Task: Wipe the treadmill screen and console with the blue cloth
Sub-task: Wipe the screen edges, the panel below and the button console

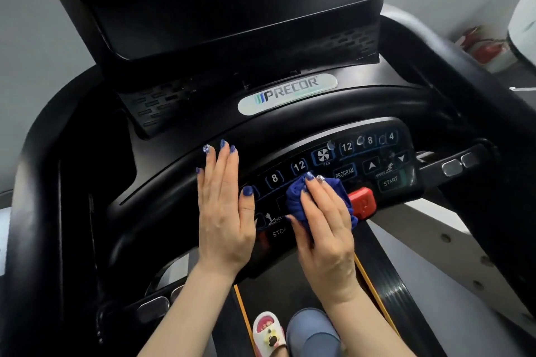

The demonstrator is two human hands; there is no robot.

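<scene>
The black treadmill console (pixel 377 153) curves across the middle of the view, with lit number, fan, program and start buttons. Above it stands the dark screen (pixel 232 9). My right hand (pixel 324 229) lies over the bunched blue cloth (pixel 295 200) and presses it on the middle of the button panel, fingers curled round it. My left hand (pixel 223 206) rests flat on the left part of the console, fingers straight and together, covering some buttons.
A red stop key (pixel 362 201) sits just right of the cloth. Silver grip sensors (pixel 459 164) show on the right handlebar, and others at the lower left (pixel 152 306). The belt (pixel 385 298) runs below, with my slippered foot (pixel 268 330) and knee on it.
</scene>
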